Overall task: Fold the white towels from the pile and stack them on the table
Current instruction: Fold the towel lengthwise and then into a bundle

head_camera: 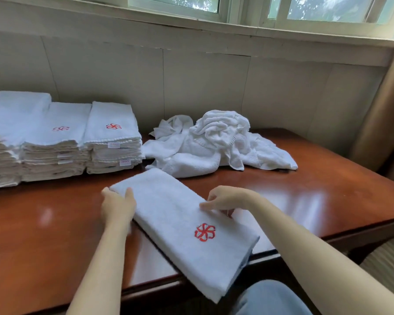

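Note:
A folded white towel (175, 214) with a red flower emblem lies slantwise on the brown table (55, 223), its near end hanging over the table's front edge. My left hand (117, 204) grips the towel's far left corner, thumb on top. My right hand (225, 201) rests its fingertips on the towel's right edge, fingers bent. A loose pile of crumpled white towels (216, 144) sits behind it at the table's middle. Three stacks of folded towels (109, 137) stand in a row at the back left.
A panelled wall and a window sill run behind the table. A brown curtain (382, 110) hangs at the right. The table's right corner (391, 210) lies near a striped seat cushion. My knee in blue cloth (271, 298) shows below the table's edge.

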